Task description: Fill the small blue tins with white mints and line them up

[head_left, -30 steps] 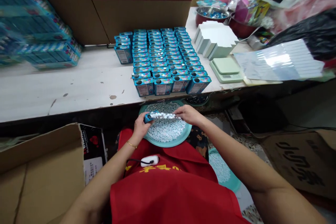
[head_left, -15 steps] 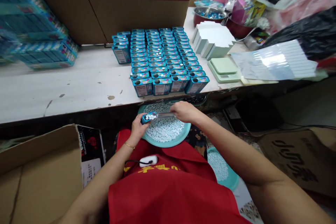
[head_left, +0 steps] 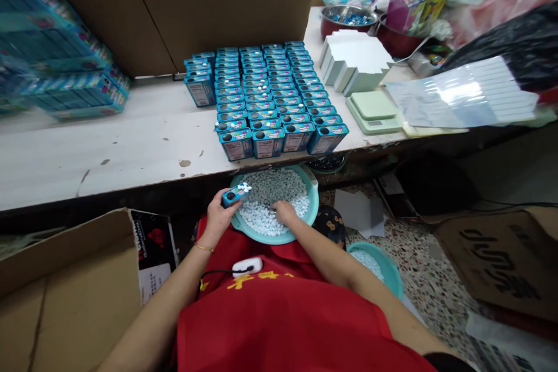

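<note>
While the left hand (head_left: pixel 217 216) holds a blue tin (head_left: pixel 233 195) in its fingers over the basin's (head_left: pixel 312 209) left rim, the right hand (head_left: pixel 285 213) touches white pellets (head_left: pixel 261 222) inside; whether its fingers grip, I cannot tell.

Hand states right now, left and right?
Left hand: closed around a blue tin.
Right hand: fingers among white pellets; whether it grips anything cannot be told.
</note>
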`<act>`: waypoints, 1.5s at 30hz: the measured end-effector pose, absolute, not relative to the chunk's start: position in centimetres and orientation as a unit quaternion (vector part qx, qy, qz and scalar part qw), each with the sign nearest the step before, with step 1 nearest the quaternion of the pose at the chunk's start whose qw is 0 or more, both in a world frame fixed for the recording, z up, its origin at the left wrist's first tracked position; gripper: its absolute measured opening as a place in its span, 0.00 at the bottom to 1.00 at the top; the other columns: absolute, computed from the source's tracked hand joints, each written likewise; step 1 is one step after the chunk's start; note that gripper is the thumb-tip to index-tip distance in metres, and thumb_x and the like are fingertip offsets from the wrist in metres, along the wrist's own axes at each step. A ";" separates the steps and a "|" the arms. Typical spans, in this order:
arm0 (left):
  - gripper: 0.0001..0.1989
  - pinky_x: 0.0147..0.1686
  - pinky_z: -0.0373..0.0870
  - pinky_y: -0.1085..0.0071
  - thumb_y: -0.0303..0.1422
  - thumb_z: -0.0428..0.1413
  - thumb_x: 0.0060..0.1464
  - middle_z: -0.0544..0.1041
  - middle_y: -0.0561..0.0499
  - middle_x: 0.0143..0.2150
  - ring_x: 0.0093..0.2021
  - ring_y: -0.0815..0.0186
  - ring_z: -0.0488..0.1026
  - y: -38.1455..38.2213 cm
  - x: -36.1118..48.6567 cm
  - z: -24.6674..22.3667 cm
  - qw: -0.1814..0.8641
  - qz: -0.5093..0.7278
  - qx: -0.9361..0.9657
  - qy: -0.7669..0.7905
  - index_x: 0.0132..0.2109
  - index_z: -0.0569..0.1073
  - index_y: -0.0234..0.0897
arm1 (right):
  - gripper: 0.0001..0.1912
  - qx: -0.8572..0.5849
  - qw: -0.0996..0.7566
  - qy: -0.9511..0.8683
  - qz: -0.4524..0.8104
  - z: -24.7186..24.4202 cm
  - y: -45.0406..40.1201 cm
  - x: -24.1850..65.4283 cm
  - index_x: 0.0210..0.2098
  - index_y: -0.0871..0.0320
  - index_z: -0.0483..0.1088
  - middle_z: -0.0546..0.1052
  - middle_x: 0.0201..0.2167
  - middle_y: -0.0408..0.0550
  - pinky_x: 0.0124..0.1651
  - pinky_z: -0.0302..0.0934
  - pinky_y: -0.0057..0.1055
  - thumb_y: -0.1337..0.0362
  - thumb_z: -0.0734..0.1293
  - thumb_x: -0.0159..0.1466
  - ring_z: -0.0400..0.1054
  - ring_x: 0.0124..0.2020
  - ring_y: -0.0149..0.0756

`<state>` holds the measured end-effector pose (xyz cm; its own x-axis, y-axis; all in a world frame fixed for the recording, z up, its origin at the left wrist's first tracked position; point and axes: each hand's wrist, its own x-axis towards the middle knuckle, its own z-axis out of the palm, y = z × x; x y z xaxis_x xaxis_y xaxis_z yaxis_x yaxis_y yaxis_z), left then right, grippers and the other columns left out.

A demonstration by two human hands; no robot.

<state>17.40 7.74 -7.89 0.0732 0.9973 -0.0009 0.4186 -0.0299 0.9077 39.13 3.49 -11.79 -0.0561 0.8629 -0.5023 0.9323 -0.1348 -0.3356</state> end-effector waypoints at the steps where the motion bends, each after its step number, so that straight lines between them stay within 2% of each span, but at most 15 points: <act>1: 0.23 0.41 0.67 0.68 0.40 0.61 0.39 0.75 0.51 0.36 0.36 0.65 0.71 7.7 17.2 -7.6 0.396 0.369 0.612 0.576 0.44 0.70 0.36 | 0.19 0.684 0.043 0.653 -0.322 -12.2 3.6 38.7 0.45 0.55 0.73 0.76 0.45 0.51 0.49 0.59 0.28 0.72 0.58 0.59 0.68 0.48 0.36; 7: 0.24 0.41 0.67 0.68 0.40 0.62 0.38 0.75 0.51 0.37 0.37 0.65 0.71 7.5 16.6 -6.8 0.397 0.384 0.606 0.573 0.44 0.71 0.36 | 0.18 0.674 -0.028 0.643 -0.361 -10.8 3.6 42.3 0.45 0.54 0.73 0.76 0.45 0.44 0.48 0.60 0.26 0.72 0.60 0.59 0.68 0.47 0.32; 12: 0.21 0.43 0.67 0.67 0.38 0.60 0.40 0.74 0.50 0.38 0.39 0.64 0.72 7.2 17.8 -8.2 0.391 0.373 0.628 0.560 0.44 0.70 0.36 | 0.16 0.665 -0.135 0.631 -0.375 -4.6 3.2 45.8 0.41 0.57 0.75 0.78 0.39 0.45 0.43 0.62 0.27 0.71 0.61 0.56 0.71 0.40 0.33; 14: 0.21 0.44 0.67 0.66 0.37 0.60 0.41 0.74 0.49 0.40 0.41 0.63 0.71 7.1 18.8 -8.6 0.388 0.363 0.643 0.552 0.44 0.70 0.37 | 0.16 0.652 -0.141 0.655 -0.355 -1.6 3.4 45.9 0.40 0.56 0.76 0.79 0.37 0.45 0.42 0.61 0.26 0.70 0.61 0.56 0.71 0.39 0.33; 19: 0.18 0.47 0.65 0.64 0.33 0.59 0.41 0.73 0.47 0.42 0.44 0.60 0.70 6.9 20.8 -8.5 0.354 0.336 0.695 0.529 0.43 0.71 0.37 | 0.17 0.633 -0.007 0.729 -0.261 3.8 4.5 43.8 0.38 0.51 0.76 0.78 0.38 0.45 0.43 0.59 0.26 0.69 0.59 0.56 0.69 0.44 0.36; 23: 0.18 0.47 0.65 0.64 0.30 0.58 0.41 0.73 0.47 0.42 0.44 0.60 0.70 6.8 21.2 -8.3 0.335 0.323 0.721 0.513 0.43 0.71 0.38 | 0.16 0.634 0.100 0.740 -0.199 6.1 5.3 41.2 0.38 0.55 0.76 0.77 0.40 0.53 0.44 0.60 0.30 0.69 0.59 0.56 0.70 0.45 0.41; 29: 0.17 0.46 0.65 0.64 0.30 0.58 0.41 0.73 0.48 0.41 0.43 0.60 0.70 6.9 21.1 -8.7 0.342 0.325 0.709 0.524 0.43 0.71 0.38 | 0.17 0.619 0.133 0.758 -0.154 8.4 5.2 39.1 0.44 0.61 0.72 0.75 0.42 0.61 0.46 0.60 0.34 0.69 0.58 0.59 0.69 0.45 0.43; 33: 0.19 0.46 0.65 0.64 0.32 0.60 0.40 0.74 0.48 0.41 0.43 0.61 0.71 7.0 20.0 -8.7 0.354 0.349 0.679 0.541 0.43 0.71 0.37 | 0.17 0.640 0.130 0.744 -0.144 6.2 4.7 42.6 0.41 0.57 0.72 0.75 0.41 0.56 0.43 0.61 0.34 0.71 0.56 0.59 0.69 0.44 0.43; 39: 0.21 0.44 0.66 0.66 0.36 0.60 0.41 0.74 0.48 0.41 0.41 0.63 0.71 6.6 17.9 -8.4 0.370 0.369 0.642 0.561 0.45 0.70 0.36 | 0.19 0.711 0.131 0.645 -0.247 -5.6 3.4 43.9 0.44 0.58 0.71 0.74 0.44 0.56 0.46 0.58 0.31 0.74 0.54 0.60 0.67 0.47 0.39; 42: 0.22 0.44 0.66 0.66 0.38 0.61 0.41 0.74 0.48 0.40 0.40 0.63 0.71 6.4 17.5 -8.2 0.379 0.378 0.624 0.570 0.45 0.70 0.35 | 0.18 0.706 0.090 0.641 -0.286 -10.4 3.2 40.5 0.44 0.55 0.71 0.75 0.43 0.51 0.46 0.58 0.28 0.72 0.55 0.61 0.67 0.47 0.36; 45: 0.23 0.43 0.67 0.67 0.39 0.61 0.40 0.74 0.49 0.38 0.39 0.64 0.71 6.3 17.3 -7.7 0.384 0.380 0.608 0.582 0.44 0.70 0.35 | 0.18 0.708 0.029 0.631 -0.316 -12.9 3.5 38.0 0.44 0.54 0.72 0.75 0.44 0.48 0.47 0.57 0.27 0.71 0.56 0.61 0.67 0.48 0.35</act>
<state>17.30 6.30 -7.73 0.0342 0.9993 0.0149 0.4147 -0.0277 0.9096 38.04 3.46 -12.95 0.0033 0.8753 -0.4835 0.9117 -0.2013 -0.3582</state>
